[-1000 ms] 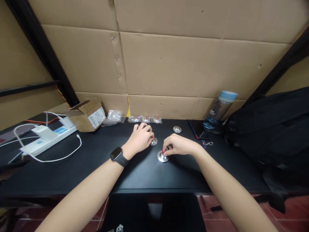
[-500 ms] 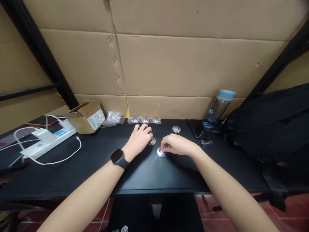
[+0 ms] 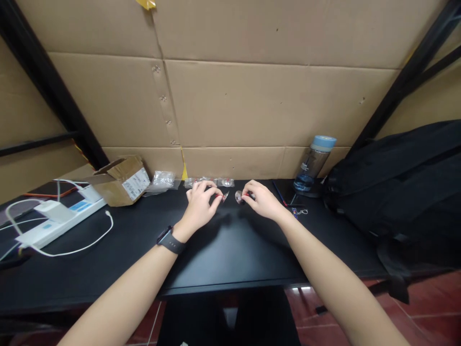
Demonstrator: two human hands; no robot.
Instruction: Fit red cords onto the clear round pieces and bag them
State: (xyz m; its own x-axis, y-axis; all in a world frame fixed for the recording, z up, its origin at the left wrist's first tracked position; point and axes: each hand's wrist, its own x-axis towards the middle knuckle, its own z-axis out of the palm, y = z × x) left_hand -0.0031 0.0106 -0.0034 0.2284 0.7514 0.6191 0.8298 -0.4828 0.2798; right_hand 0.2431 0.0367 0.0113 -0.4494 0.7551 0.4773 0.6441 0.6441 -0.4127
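Note:
My left hand [image 3: 200, 205] is closed in a pinch on the red knob of a clear disc [image 3: 225, 196], which is tipped on edge above the black table. Facing it, a small gap away, a second clear disc [image 3: 238, 197] is also tilted, its red middle pinched by the thumb and fingers of my right hand [image 3: 263, 201]. The discs are shiny, round and see-through. Behind my left hand lies a row of similar discs in clear wrappers [image 3: 226, 182], partly covered by my fingers.
A cardboard box [image 3: 124, 181] and clear plastic bags [image 3: 163, 179] stand back left, near a white power strip [image 3: 65, 218] with cables. To the right are a water bottle [image 3: 312, 164], a keychain [image 3: 300, 212] and a black backpack [image 3: 399, 192]. Cardboard lines the back.
Both hands have lifted the discs off the table, tilted them toward each other and moved slightly farther back. The loose disc at the back right no longer shows. The camera view has shifted a little.

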